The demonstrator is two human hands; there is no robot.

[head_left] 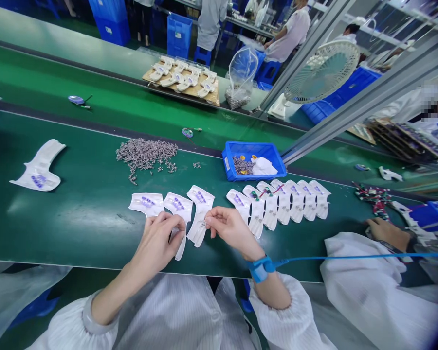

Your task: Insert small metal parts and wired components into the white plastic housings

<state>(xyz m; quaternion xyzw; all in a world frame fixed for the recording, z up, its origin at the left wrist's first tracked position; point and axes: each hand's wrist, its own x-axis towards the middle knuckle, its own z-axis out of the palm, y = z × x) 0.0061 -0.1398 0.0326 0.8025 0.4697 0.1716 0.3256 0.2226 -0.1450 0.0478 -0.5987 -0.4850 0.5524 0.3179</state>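
Observation:
My left hand [162,238] is over the lower part of a white curved plastic shell [178,204], its fingers bent towards the thumb. What these fingers hold, if anything, is hidden. My right hand [231,228] has thumb and forefinger pinched at the right edge of another white shell [200,198], beside small metal pieces on its lower half. Whatever lies in this pinch is too small to name. Left of these, a third shell [146,201] is partly covered by my left hand. Purple parts sit in the upper ends of all three.
Small metal parts lie in a pile [146,153]. Behind my right hand, a blue bin [256,176] holds more, with a white bag. Several shells [297,201] form a row at right. One shell [40,167] lies far left. A co-worker's hand [389,236] is at right, by wired parts [374,194].

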